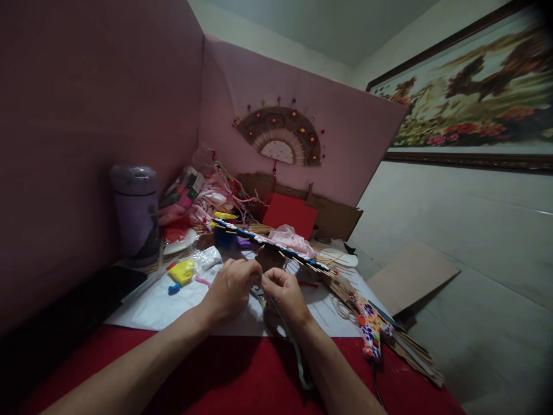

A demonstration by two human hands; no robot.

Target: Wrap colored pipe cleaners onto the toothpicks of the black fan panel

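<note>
My left hand (235,286) and my right hand (286,294) meet at the middle of the table, fingertips pinched close together. A pale green pipe cleaner (296,351) runs from my right fingers down past the wrist. Both hands seem to pinch its upper end, though the fingers hide most of that part. Below them lies a pair of scissors (259,295), partly covered by the hands. Just beyond my fingertips is a long craft piece (270,242), seen nearly edge-on, with black, blue and white bands, thin sticks and coloured tips.
A lilac tumbler (136,213) stands at left, near yellow clay (181,271). A flower-patterned glue gun (370,325) lies at right, its cord over the red cloth (207,374). Behind are red card (290,214), cardboard (337,213) and a decorated fan (280,135) on the pink panel.
</note>
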